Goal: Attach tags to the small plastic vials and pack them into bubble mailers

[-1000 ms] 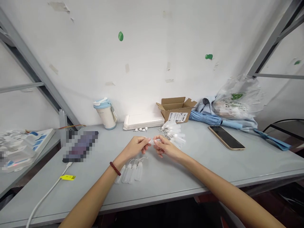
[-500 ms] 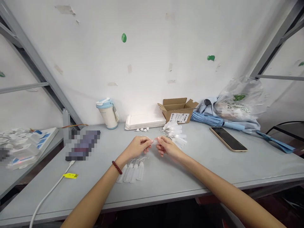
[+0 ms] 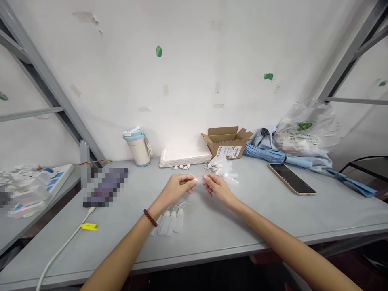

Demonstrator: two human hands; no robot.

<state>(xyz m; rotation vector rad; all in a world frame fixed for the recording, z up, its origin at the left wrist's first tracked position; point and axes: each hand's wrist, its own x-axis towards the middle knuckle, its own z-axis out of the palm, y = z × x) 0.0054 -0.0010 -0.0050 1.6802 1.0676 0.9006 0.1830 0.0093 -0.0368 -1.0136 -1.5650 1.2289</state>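
While both hands meet over the middle of the gray table [image 3: 236, 230], the left hand [image 3: 176, 189] and the right hand [image 3: 220, 189] pinch a small clear piece [image 3: 199, 181] between them. Each hand has its thumb and finger closed on one end, and the piece is too tiny to see well. Near the left wrist, which wears a dark red bead bracelet [image 3: 150, 218], some cloudy bottles [image 3: 171, 223] with white strings lie side by side, one partly hidden by the arm. Just behind the right hand is a messy heap of white bottles [image 3: 228, 165]. Farther back, little white bits [image 3: 182, 166] lie in front of a stack of white trays [image 3: 184, 157], between a blue-topped cup [image 3: 138, 150] and an open brown box [image 3: 228, 151]. A phone [image 3: 291, 179] lies off to the right.
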